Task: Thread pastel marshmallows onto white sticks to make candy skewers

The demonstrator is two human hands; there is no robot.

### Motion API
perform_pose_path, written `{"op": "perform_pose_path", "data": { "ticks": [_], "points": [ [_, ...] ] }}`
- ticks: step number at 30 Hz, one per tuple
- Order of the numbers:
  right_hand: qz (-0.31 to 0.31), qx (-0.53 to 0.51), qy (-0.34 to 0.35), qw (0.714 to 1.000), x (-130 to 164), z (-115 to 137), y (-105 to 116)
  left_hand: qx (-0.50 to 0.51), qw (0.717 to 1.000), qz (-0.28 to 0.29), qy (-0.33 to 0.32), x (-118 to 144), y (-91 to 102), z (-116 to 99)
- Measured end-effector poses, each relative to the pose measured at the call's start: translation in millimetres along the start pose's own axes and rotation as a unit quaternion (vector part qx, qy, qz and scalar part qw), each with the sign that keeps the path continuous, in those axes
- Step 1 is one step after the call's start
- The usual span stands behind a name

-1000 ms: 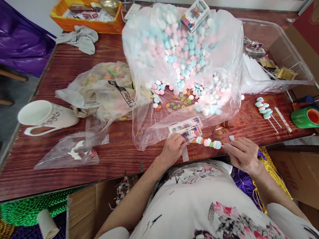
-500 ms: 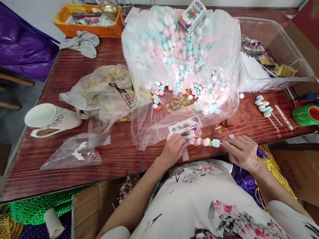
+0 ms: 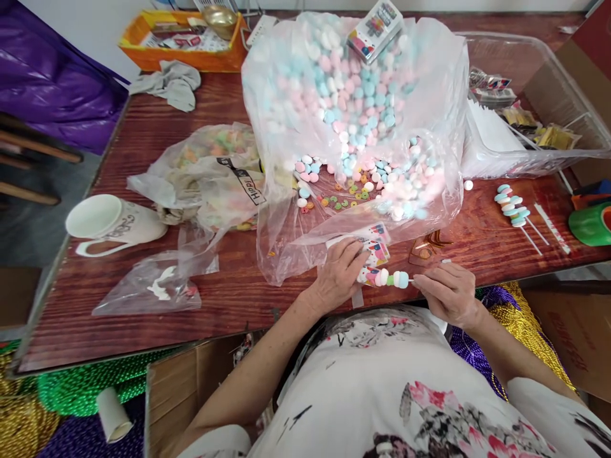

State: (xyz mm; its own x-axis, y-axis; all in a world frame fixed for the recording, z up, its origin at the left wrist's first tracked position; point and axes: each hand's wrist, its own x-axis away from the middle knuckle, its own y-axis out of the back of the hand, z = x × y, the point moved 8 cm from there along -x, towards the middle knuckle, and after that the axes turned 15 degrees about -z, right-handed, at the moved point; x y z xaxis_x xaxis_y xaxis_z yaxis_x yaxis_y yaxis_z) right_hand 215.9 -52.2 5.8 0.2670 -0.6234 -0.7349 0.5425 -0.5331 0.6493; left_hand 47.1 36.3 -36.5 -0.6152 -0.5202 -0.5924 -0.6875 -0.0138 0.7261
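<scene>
My right hand (image 3: 449, 294) is closed in a pinch on the white stick of a candy skewer (image 3: 400, 279). White, green and light blue pieces show along the skewer, which lies level above the table's front edge. Its left end meets a small printed clear bag (image 3: 366, 275), and my left hand (image 3: 340, 272) pinches that bag with fingers closed. How far the skewer reaches inside is hard to make out. Several more printed bags (image 3: 378, 252) lie flat just beyond my left fingers.
A large clear sack (image 3: 356, 133) of pastel candies fills the middle back. Two finished-looking skewers (image 3: 513, 207), a green tape roll (image 3: 592, 222) and a clear plastic bin (image 3: 548, 57) are at right. A white mug (image 3: 143, 219) lies at left, near a knotted bag (image 3: 210, 184).
Both hands have drawn closer together. The skewer has moved left, and its left end now shows less, with the printed bag over it. The view has shifted slightly.
</scene>
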Motion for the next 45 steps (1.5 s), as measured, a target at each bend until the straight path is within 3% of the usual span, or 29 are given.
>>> {"op": "perform_pose_path", "data": {
  "ticks": [5, 14, 22, 26, 34, 41, 45],
  "points": [
    [0.044, 0.036, -0.001, 0.998, -11.2, 11.2, -12.5, -0.051, 0.996, 0.066, 0.007, -7.6, -8.2, 1.7],
    [0.170, 0.010, -0.102, 0.980, -24.6, 11.0, -33.5, -0.170, 0.985, 0.018, 0.019, -5.5, 7.9, 2.9],
    [0.163, 0.043, -0.057, 0.984, -28.7, 19.9, -26.1, -0.169, 0.985, -0.041, 0.017, -1.1, 17.8, 2.4],
    [0.158, 0.071, -0.033, 0.984, -30.3, 24.6, -24.6, -0.163, 0.986, -0.029, 0.025, 0.5, 15.9, 0.8],
    [0.218, 0.061, 0.022, 0.974, -38.9, 28.7, -43.9, -0.124, 0.992, -0.014, 0.027, 2.9, 5.1, -12.8],
    [0.253, 0.000, 0.061, 0.965, -47.8, 44.0, -81.1, -0.014, 0.990, 0.021, 0.137, 1.7, -5.7, -10.8],
    [0.200, 0.002, 0.061, 0.978, -63.5, 34.6, -69.9, 0.043, 0.969, 0.024, 0.241, 0.1, 3.1, 2.1]
  ]
}}
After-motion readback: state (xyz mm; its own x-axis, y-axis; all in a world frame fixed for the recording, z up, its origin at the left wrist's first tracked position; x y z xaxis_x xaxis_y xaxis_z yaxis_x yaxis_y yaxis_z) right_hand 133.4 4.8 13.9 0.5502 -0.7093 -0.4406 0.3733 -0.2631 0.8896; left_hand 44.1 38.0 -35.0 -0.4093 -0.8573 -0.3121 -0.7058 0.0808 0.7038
